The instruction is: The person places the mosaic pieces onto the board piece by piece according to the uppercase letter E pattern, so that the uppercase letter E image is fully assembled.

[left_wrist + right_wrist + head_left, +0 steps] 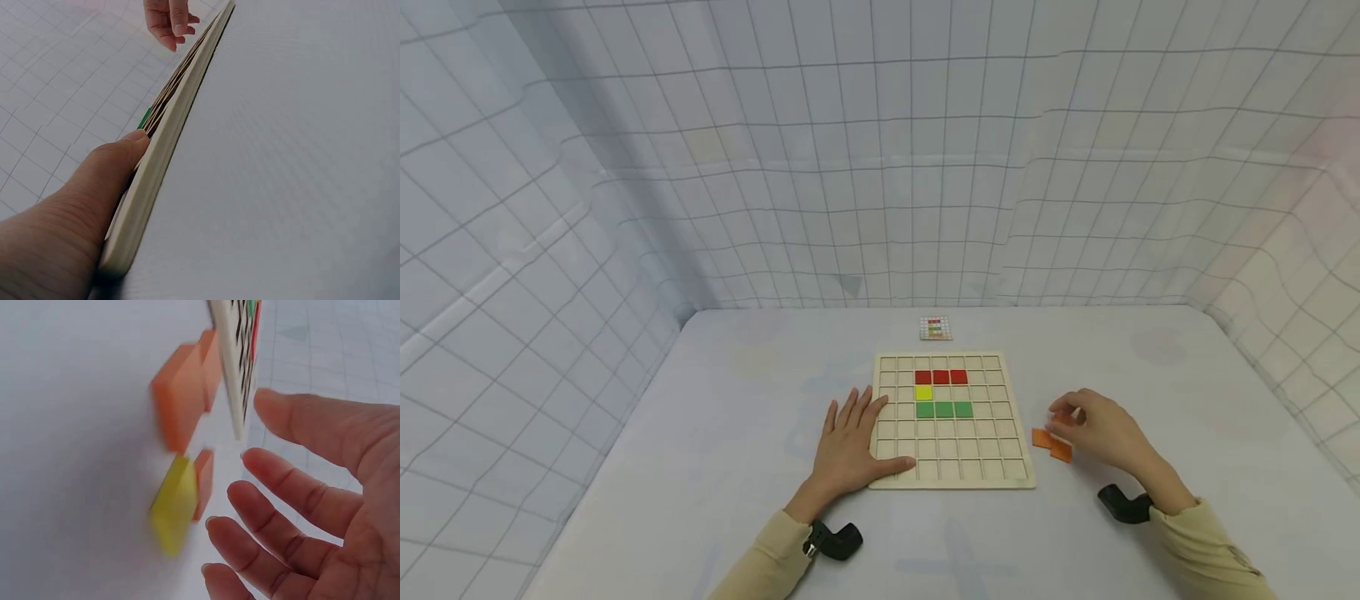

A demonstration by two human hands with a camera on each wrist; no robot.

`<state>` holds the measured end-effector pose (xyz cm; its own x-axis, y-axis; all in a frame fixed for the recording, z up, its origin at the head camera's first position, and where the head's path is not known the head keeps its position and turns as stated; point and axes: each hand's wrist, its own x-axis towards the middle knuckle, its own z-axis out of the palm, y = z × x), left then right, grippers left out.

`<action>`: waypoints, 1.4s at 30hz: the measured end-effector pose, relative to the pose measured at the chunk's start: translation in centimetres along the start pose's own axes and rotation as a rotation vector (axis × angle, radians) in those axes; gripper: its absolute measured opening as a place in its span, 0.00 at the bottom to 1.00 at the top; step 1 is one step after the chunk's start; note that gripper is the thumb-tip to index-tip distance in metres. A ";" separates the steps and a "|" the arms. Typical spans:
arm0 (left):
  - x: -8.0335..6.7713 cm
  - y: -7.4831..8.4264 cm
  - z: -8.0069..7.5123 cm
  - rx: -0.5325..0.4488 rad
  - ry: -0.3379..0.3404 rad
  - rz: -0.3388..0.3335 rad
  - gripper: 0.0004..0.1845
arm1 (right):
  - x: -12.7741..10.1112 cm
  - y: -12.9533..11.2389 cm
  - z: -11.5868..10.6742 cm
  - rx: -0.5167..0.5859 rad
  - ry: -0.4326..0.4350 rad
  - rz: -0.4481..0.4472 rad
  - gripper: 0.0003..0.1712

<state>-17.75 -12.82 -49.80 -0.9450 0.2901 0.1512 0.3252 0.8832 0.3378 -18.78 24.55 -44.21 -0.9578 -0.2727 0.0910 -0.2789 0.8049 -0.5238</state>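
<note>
So there's a wooden grid board (953, 421) lying flat on the white table (700, 467), and the left hand (848, 446) is resting flat on its left edge, fingers straight and spread a bit, thumb lying across the bottom-left corner squares; nothing is held in that grip, it's just pressing on the board. On the board there's a row of three red tiles (941, 377), one yellow tile (923, 392) right under the leftmost red, and three green tiles (943, 409) under that. The right hand (1101, 433) is off to the right of the board, hovering over a little bunch of orange tiles (1051, 443) on the table just beside the board's right edge. Its fingers are loosely curved and apart, and I can't see them actually touching or pinching a tile. The right wrist view, pretty blurry, shows one more loose yellow tile (173, 503) in that bunch next to the orange ones. Up past the board's far edge there's a small pattern card (936, 327) lying on the table.
</note>
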 end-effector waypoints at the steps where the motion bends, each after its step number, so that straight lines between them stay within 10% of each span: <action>1: 0.0 0.0 0.0 -0.001 -0.001 -0.002 0.57 | -0.2 0.3 -0.1 0.004 -0.002 0.017 0.14; 26: 0.1 -0.3 0.1 -0.014 0.010 0.011 0.56 | -1.8 3.1 -0.3 0.026 -0.012 0.175 0.19; 42: -0.1 -0.1 0.0 -0.021 0.020 0.015 0.56 | -2.0 1.7 0.2 0.003 0.086 0.104 0.10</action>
<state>-17.71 -12.92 -49.83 -0.9390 0.2959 0.1751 0.3405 0.8708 0.3546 -17.32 26.37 -45.41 -0.9840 -0.1412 0.1083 -0.1775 0.8247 -0.5369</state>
